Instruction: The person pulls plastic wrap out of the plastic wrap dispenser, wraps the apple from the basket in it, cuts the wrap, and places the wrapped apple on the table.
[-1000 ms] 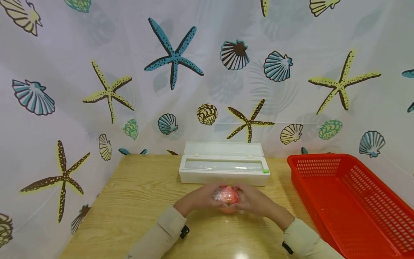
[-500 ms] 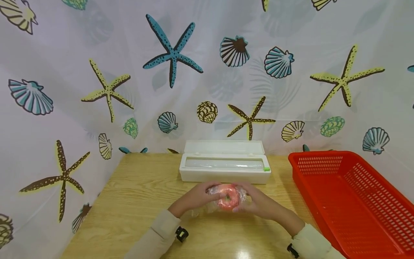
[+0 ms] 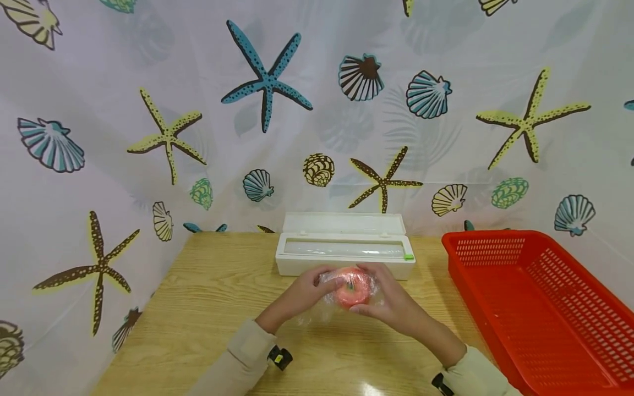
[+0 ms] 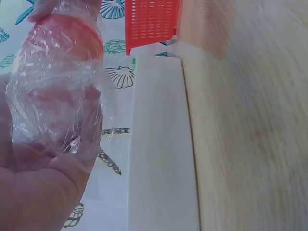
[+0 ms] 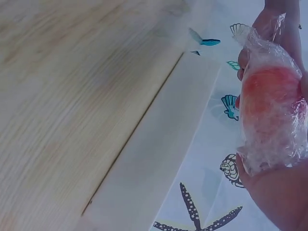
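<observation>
A round red apple (image 3: 358,291), its green stem dip facing up, is held between both hands over the table. Clear plastic wrap (image 4: 53,91) covers it, crinkled and bunched at the sides. From the left, my left hand (image 3: 297,297) grips the wrapped fruit, its thumb lying over the top near the stem. My right hand (image 3: 398,308) holds the opposite side, thumb at the near edge and fingers round the far side. In the right wrist view, loose wrap (image 5: 262,45) sticks up beside the left hand's fingers.
Behind the hands stands a white plastic-wrap dispenser box (image 3: 342,267), its lid (image 3: 344,223) raised and a roll of film inside. To the right is a red perforated basket (image 3: 535,308) on the wooden table (image 3: 208,308). A shell-and-starfish patterned curtain (image 3: 317,126) hangs behind.
Both hands have lifted the wrapped apple slightly and spread apart round it, baring more of the fruit. Loose wrap now shows on either side. The box and basket stay put.
</observation>
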`<move>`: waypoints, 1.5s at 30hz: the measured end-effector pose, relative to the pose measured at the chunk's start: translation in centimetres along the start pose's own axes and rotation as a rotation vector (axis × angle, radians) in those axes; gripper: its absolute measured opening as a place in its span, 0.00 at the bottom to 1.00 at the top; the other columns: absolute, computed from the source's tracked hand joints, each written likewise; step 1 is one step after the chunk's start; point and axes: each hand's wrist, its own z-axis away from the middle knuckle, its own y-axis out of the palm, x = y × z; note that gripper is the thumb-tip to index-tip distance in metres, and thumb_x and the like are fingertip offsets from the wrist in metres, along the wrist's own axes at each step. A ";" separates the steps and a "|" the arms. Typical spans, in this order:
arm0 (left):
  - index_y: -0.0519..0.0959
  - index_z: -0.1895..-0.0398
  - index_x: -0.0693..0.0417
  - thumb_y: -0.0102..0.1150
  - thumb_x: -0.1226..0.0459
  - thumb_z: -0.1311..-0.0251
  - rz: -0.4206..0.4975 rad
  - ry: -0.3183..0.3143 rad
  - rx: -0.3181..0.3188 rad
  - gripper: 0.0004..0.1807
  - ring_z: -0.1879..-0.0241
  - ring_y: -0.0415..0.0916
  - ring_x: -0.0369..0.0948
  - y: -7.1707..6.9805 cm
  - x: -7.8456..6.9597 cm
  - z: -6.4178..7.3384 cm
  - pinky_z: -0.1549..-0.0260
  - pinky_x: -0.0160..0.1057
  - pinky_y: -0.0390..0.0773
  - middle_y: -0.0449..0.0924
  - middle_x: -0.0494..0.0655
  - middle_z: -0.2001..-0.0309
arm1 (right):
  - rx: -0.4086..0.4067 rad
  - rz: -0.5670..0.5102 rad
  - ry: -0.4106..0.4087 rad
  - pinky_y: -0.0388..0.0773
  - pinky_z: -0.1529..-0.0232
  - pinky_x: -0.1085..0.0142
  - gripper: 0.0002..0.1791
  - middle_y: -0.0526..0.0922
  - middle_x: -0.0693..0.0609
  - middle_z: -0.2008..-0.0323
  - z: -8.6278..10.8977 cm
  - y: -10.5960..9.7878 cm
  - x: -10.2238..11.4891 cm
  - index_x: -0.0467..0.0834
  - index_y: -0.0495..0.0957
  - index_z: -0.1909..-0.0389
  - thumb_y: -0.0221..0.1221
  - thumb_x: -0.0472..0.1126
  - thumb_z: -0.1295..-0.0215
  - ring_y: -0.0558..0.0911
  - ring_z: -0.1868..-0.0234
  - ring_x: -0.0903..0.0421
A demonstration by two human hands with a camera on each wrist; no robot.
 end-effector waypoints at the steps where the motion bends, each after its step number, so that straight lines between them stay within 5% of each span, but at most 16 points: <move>1: 0.73 0.45 0.37 0.49 0.45 0.37 -0.001 0.010 -0.018 0.20 0.54 0.73 0.36 -0.1 -0.2 0.0 0.57 0.38 0.75 0.75 0.35 0.52 | -0.016 0.002 -0.007 0.66 0.42 0.51 0.44 0.65 0.54 0.42 -0.1 0.0 0.2 0.48 0.61 0.37 0.70 0.53 0.54 0.66 0.41 0.55; 8: 0.68 0.40 0.41 0.46 0.47 0.34 0.037 0.059 -0.037 0.22 0.48 0.71 0.39 -0.6 -1.7 0.5 0.52 0.40 0.74 0.72 0.41 0.46 | -0.101 0.014 -0.026 0.73 0.48 0.56 0.39 0.69 0.55 0.45 -0.9 -0.2 0.9 0.49 0.66 0.41 0.71 0.52 0.55 0.70 0.45 0.57; 14: 0.53 0.32 0.35 0.60 0.53 0.41 0.153 0.094 0.008 0.37 0.43 0.66 0.45 -0.7 -3.1 1.0 0.53 0.39 0.75 0.59 0.43 0.36 | -0.170 -0.037 0.064 0.76 0.52 0.58 0.39 0.71 0.60 0.47 -1.1 -0.2 1.5 0.52 0.68 0.42 0.72 0.53 0.56 0.72 0.48 0.57; 19: 0.49 0.32 0.30 0.68 0.59 0.49 0.186 0.146 -0.031 0.47 0.40 0.63 0.43 -0.2 -4.1 1.3 0.52 0.38 0.75 0.55 0.41 0.33 | -0.182 -0.096 0.123 0.77 0.54 0.61 0.36 0.70 0.57 0.47 -1.1 -0.5 2.1 0.51 0.66 0.41 0.70 0.51 0.51 0.72 0.49 0.54; 31: 0.51 0.32 0.61 0.59 0.63 0.40 0.192 0.246 -0.205 0.37 0.43 0.67 0.49 0.7 -8.4 2.2 0.52 0.38 0.75 0.60 0.57 0.38 | -0.279 -0.249 0.109 0.75 0.53 0.68 0.30 0.63 0.44 0.43 -1.8 -0.4 8.2 0.35 0.61 0.39 0.61 0.34 0.40 0.68 0.46 0.49; 39: 0.53 0.34 0.63 0.58 0.64 0.39 0.190 0.264 -0.239 0.35 0.47 0.70 0.48 1.2 -9.0 2.5 0.55 0.38 0.77 0.61 0.56 0.40 | -0.388 -0.296 0.029 0.74 0.52 0.70 0.23 0.66 0.40 0.44 -2.3 0.6 8.9 0.32 0.64 0.43 0.57 0.31 0.38 0.69 0.46 0.50; 45: 0.57 0.37 0.66 0.58 0.58 0.40 0.118 0.341 -0.281 0.34 0.50 0.71 0.48 1.4 -9.2 2.6 0.56 0.38 0.78 0.64 0.59 0.43 | -0.491 -0.269 0.013 0.73 0.53 0.72 0.19 0.68 0.42 0.48 -2.4 1.5 9.4 0.31 0.67 0.46 0.55 0.31 0.38 0.70 0.49 0.52</move>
